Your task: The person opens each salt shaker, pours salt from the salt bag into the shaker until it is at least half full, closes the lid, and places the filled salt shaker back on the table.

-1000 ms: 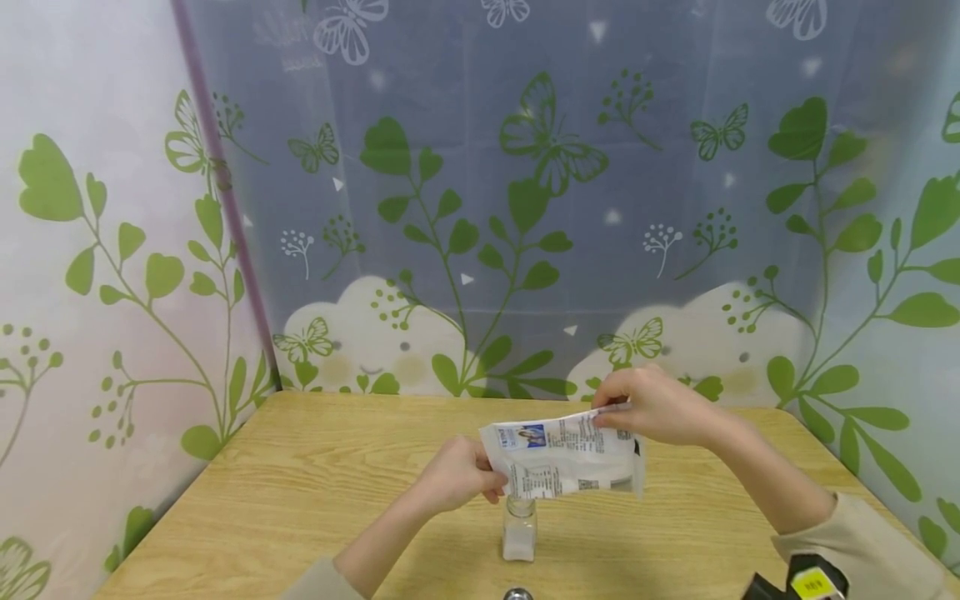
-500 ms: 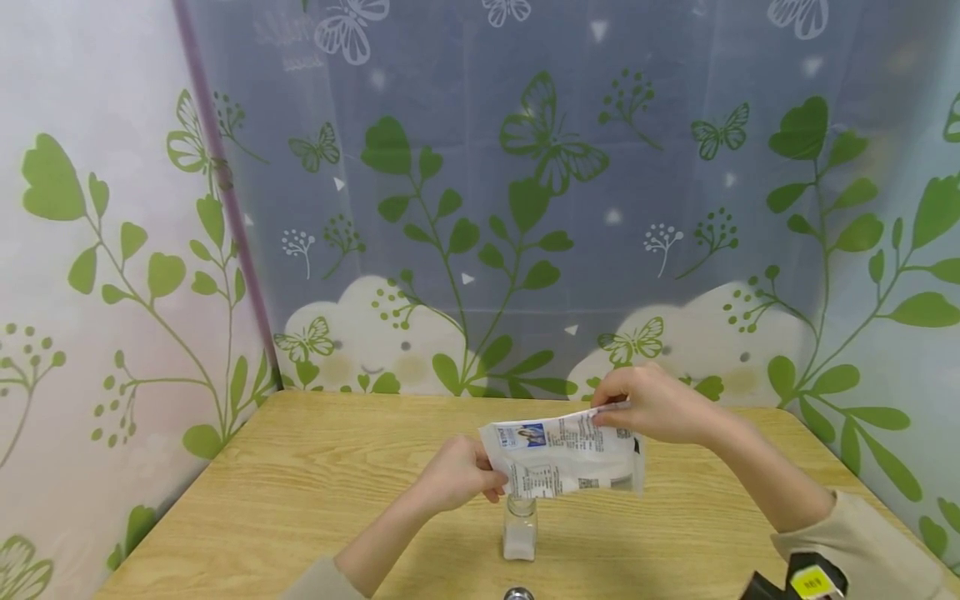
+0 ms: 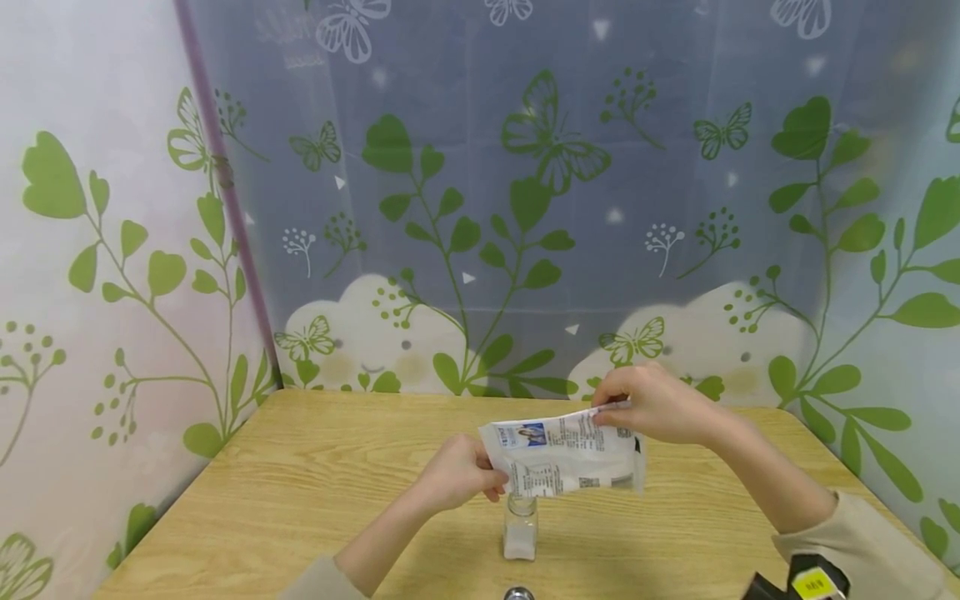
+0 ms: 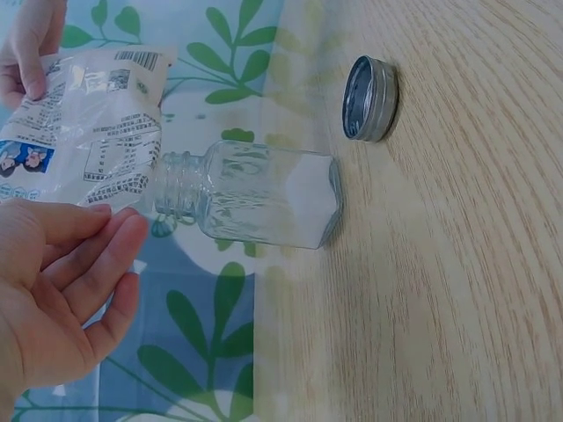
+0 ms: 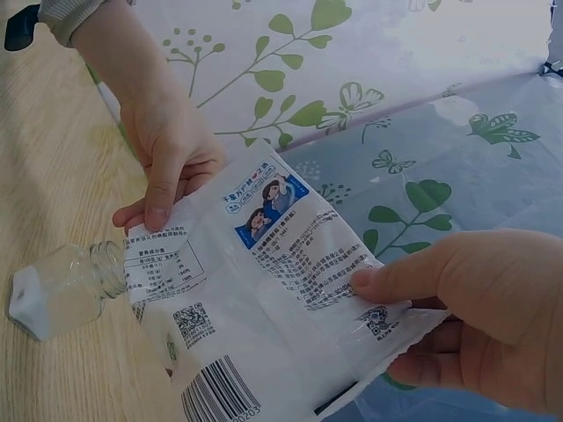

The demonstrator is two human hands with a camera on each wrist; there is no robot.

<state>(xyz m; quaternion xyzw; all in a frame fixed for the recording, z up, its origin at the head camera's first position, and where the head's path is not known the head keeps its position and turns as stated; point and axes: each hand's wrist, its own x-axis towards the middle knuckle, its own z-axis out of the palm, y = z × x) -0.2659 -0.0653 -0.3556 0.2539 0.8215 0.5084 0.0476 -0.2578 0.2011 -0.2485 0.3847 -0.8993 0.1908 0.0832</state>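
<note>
A white printed salt bag (image 3: 562, 458) is held tilted above the table between both hands. My left hand (image 3: 459, 473) pinches its lower left corner between thumb and fingers. At the upper right edge, my right hand (image 3: 652, 406) grips the bag with the thumb in front. Right under the bag's lower left corner stands a small clear glass jar (image 3: 520, 533), upright and uncapped. White grains (image 4: 312, 198) fill its bottom part. The left wrist view shows the corner of the bag right at the jar's threaded mouth, with the opening itself hidden.
A silver screw lid (image 4: 371, 98) lies on the wooden table (image 3: 337, 467) near the jar, on the person's side. A black object with a yellow label (image 3: 813, 582) sits at the lower right by the sleeve. Printed curtains (image 3: 465, 200) enclose the table's back and sides.
</note>
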